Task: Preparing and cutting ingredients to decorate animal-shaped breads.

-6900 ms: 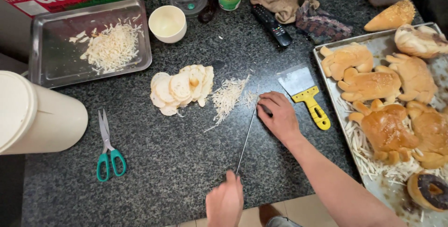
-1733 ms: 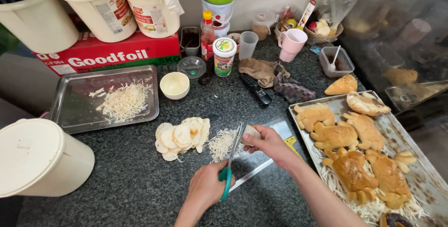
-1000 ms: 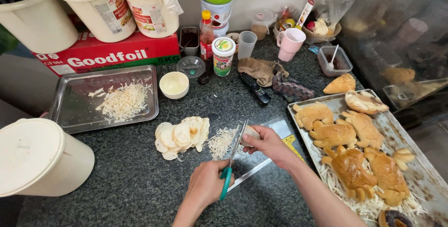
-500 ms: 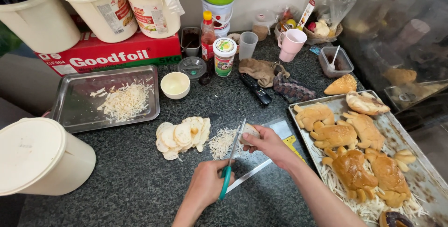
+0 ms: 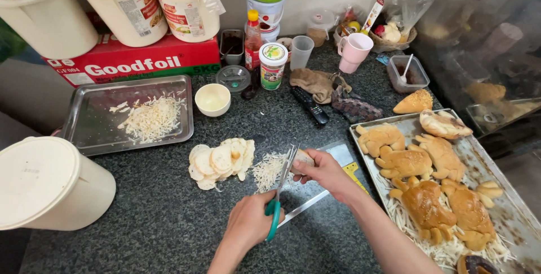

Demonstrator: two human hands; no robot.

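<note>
Teal-handled scissors [image 5: 280, 190] in left hand [image 5: 248, 223] | blades touching right hand [image 5: 324, 170]

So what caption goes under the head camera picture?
Left hand snips with scissors at a slice held by the right hand.

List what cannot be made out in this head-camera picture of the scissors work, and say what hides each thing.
- Piece in the right hand: head view, fingers cover most of it.
- Scissors handles: head view, mostly wrapped by the left hand.
- Dark round bake on the tray: cut off by the bottom edge.
- Shelf items at right: blurred behind glass.
</note>
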